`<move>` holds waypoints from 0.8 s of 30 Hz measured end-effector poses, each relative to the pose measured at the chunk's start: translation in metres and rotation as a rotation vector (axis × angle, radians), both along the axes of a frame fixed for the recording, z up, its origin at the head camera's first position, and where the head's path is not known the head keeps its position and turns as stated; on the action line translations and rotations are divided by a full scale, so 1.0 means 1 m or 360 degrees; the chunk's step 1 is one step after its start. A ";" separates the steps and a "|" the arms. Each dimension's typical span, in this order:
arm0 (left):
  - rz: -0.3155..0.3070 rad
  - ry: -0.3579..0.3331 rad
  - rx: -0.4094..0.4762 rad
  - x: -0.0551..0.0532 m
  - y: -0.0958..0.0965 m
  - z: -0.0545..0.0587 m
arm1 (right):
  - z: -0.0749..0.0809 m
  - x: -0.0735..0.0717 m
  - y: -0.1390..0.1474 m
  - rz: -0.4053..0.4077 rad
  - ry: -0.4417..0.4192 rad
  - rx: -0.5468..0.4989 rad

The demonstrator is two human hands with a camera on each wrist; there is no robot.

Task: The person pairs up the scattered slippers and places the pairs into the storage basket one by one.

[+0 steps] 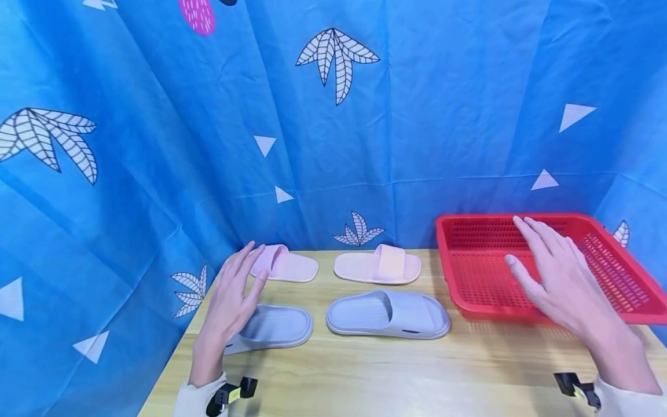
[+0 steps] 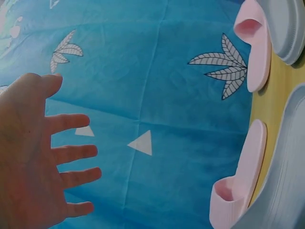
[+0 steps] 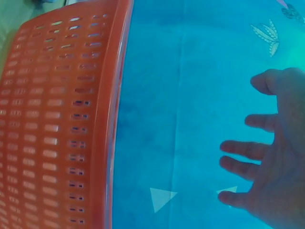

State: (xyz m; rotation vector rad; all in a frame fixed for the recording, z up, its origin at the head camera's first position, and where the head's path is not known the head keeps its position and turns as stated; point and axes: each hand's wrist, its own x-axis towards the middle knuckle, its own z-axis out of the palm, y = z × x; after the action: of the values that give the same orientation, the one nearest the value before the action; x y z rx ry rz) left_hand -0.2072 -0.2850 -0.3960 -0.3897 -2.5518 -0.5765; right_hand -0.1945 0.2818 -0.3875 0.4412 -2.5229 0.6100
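The head view is bright, with pale glare toward the front of the desk [image 1: 396,376] and soft shadow below the red basket [image 1: 495,311]. Both wrist views look dimmer, softer.

Beyond the back edge of my pale, wood-grained tabletop [image 1: 375,370] hangs a creased blue cloth [image 1: 448,133], which also lines the left edge. On it I see white leaf sprigs [image 1: 343,75], pale triangles [image 1: 573,115] and, high up, a pink oval [image 1: 198,16].
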 end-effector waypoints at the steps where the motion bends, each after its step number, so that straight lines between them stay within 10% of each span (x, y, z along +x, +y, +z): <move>1: 0.0002 -0.0005 0.0011 0.001 0.000 0.000 | 0.000 0.001 -0.001 0.0007 0.0012 -0.0009; 24: -0.0027 0.0029 0.0101 0.030 -0.023 0.000 | 0.010 0.018 -0.034 0.0128 0.0086 -0.0246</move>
State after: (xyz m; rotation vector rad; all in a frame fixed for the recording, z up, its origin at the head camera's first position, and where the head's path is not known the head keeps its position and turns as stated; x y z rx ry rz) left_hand -0.1776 -0.3084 -0.3962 -0.3929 -2.5085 -0.6554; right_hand -0.1761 0.2482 -0.3777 0.4974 -2.3955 0.8064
